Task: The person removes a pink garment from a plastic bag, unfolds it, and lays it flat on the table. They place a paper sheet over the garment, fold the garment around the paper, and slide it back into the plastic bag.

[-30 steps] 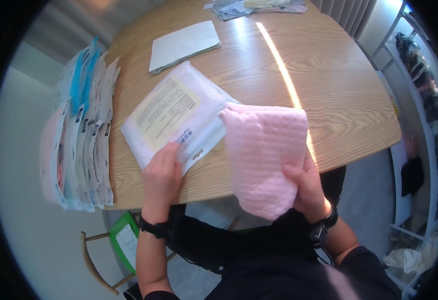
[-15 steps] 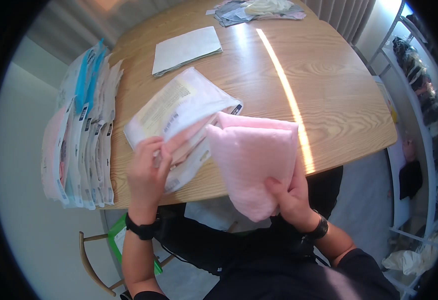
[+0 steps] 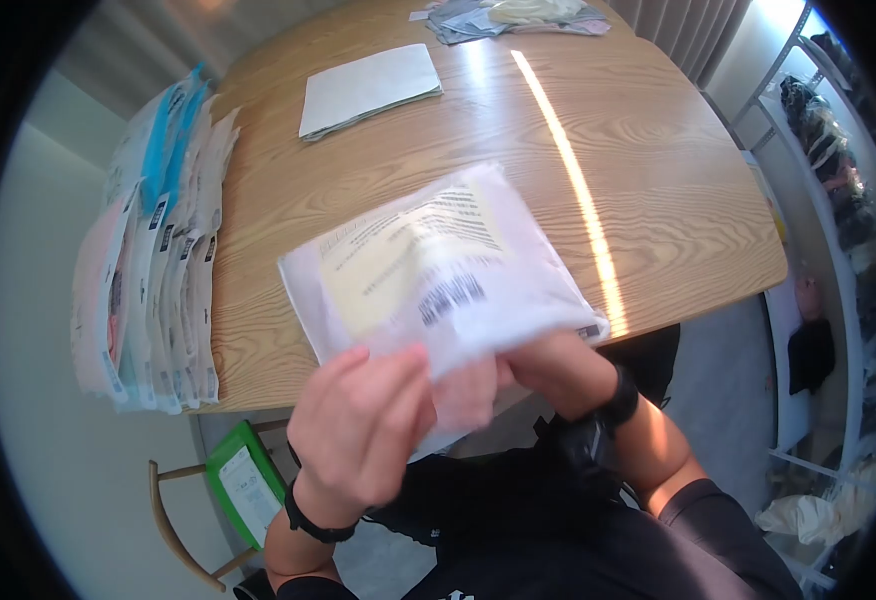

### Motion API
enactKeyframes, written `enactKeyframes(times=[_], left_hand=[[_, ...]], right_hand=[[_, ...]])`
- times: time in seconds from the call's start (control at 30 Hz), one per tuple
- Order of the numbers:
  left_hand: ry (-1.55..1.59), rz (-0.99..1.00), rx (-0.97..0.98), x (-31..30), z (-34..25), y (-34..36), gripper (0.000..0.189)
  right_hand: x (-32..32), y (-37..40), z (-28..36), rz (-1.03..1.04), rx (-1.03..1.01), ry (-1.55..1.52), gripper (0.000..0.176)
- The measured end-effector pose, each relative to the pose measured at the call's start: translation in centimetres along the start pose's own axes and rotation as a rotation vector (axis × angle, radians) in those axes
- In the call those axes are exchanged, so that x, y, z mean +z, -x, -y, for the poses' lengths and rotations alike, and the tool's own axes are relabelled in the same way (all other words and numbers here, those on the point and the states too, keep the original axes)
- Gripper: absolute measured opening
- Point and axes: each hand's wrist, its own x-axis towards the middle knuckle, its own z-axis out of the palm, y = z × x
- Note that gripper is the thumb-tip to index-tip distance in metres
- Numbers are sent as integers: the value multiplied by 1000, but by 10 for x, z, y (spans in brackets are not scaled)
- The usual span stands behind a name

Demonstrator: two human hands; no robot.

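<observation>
A translucent plastic packaging bag [image 3: 528,250] with printed text, a barcode and a pale yellow panel lies at the table's front edge, its mouth toward me. The fingers of my left hand [image 3: 363,420] are closed on the near edge of the bag. My right hand [image 3: 558,372] reaches in at the mouth, its fingers hidden by the bag's raised edge and blurred. Between my hands shows a bit of pink cloth [image 3: 466,392], smeared by motion; the rest of it is out of sight behind the bag.
A row of filled plastic bags [image 3: 163,310] stands along the table's left side. Further back lie a flat white stack [image 3: 373,90] and a heap of folded clothes [image 3: 518,18]. A chair with a green packet [image 3: 243,480] is below left, and a shelf [image 3: 833,230] runs along the right.
The folded pink cloth has gone from open view to the bag's mouth, mostly hidden now. The bag has turned and moved right and nearer. Both hands have come together at its opening.
</observation>
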Motion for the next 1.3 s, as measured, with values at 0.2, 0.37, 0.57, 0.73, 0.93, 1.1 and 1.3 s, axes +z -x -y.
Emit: enactKeyframes(times=[0.2,0.37,0.57,0.73,0.93,1.1,1.3], left_hand=[[65,-47,146,25,-18,36,17],[384,184,-237,57,-39,80,32],[124,85,-759,64,-38,102,43],[87,-30,-702,71,-37,68,38],[646,-316,-869,88,-55,31,33],[814,-427,-1035,94,-27,35,30],[1034,-668,-1281,135,-2,66,33]], right_hand=[[-43,-42,-80,-239,-831,477,39],[-39,-43,-69,-293,-816,479,39],[-36,-27,-57,-229,-674,357,38],[-31,-25,-45,-195,-634,342,37],[-39,-47,-55,-218,-700,431,37],[-40,-43,-53,-206,-649,355,36],[-34,-8,-54,-185,-523,171,36]])
